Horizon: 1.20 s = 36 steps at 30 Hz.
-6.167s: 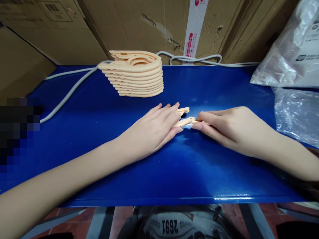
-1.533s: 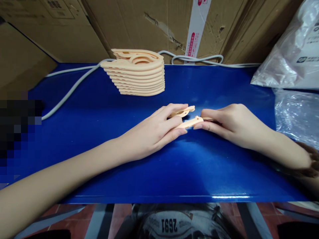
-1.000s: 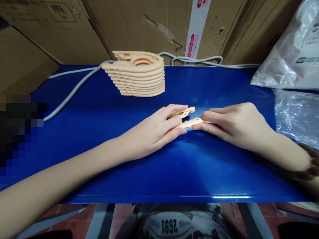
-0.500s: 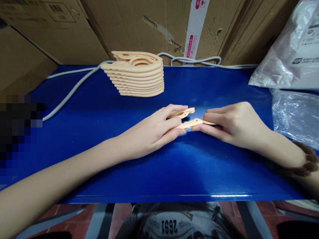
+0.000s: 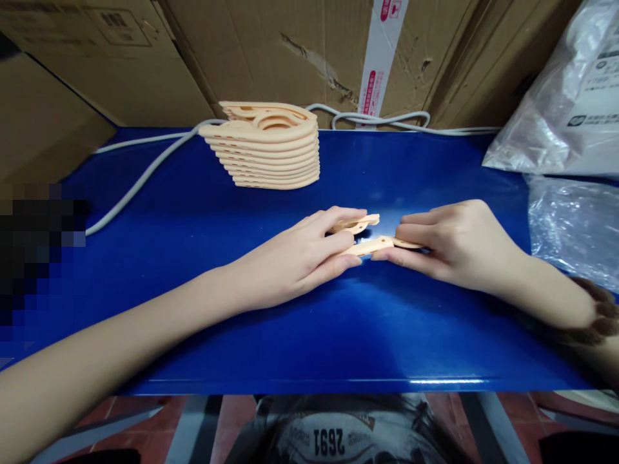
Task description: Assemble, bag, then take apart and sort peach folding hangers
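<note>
Over the middle of the blue table, both hands hold one peach plastic folding hanger (image 5: 370, 246). My left hand (image 5: 309, 251) is closed around its left part, with the thumb along the near edge and the fingers over the far piece. On the right, my right hand (image 5: 447, 241) pinches a thin flat part of it between thumb and fingers. The fingers hide much of the hanger's shape. Behind my left hand stands a neat stack of matching folded hangers (image 5: 271, 151), curved at the right end.
Cardboard boxes (image 5: 271, 58) line the back of the blue table (image 5: 242, 348). A white cable (image 5: 140, 193) runs along the rear and left side. Clear plastic bags (image 5: 570, 219) lie at the right. The table's near edge is just above my lap.
Both hands keep their grip on the hanger in nearly the same place. The whole view has shifted very slightly.
</note>
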Available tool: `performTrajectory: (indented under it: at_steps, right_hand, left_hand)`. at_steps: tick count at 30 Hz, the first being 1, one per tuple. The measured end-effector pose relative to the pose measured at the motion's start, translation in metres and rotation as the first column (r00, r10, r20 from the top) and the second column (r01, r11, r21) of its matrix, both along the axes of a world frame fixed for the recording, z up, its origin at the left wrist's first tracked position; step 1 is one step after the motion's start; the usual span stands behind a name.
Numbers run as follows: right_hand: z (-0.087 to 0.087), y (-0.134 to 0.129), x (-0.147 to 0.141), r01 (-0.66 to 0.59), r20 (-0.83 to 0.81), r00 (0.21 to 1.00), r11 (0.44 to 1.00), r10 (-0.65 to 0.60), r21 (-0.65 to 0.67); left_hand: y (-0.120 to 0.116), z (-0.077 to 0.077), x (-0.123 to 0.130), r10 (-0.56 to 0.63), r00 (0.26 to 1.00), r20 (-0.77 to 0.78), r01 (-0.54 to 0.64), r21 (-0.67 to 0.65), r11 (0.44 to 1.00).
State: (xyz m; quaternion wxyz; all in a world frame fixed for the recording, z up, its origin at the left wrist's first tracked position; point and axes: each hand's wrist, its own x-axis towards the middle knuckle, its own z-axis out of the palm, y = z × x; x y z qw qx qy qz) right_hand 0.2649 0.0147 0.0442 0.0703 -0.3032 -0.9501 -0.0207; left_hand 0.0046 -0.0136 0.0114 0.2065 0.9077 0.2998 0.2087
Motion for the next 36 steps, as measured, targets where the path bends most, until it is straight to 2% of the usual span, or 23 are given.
performTrajectory:
  at_steps: [16,22,30,36]
  right_hand:
    - [-0.0017,0.0,0.002,-0.027,0.03,0.999,0.997,0.025,0.069]
    - [-0.0009,0.0008,0.003,0.0,0.058,0.998,0.992,-0.007,0.123]
    - [-0.0007,0.0021,0.0004,0.016,0.099,0.995,0.999,-0.021,0.049]
    - [-0.0011,0.0036,-0.0002,0.017,0.098,0.995,0.999,-0.021,0.043]
  left_hand:
    - [0.0017,0.0,-0.0011,-0.02,1.0,-0.018,0.02,-0.009,1.0]
    - [0.0014,-0.0001,-0.0014,-0.015,1.0,-0.018,0.015,-0.015,1.0]
    - [0.0031,0.0019,-0.0006,-0.011,1.0,-0.016,0.011,0.02,1.0]
    - [0.0031,0.0006,-0.0009,0.004,1.0,-0.023,-0.003,0.027,1.0]
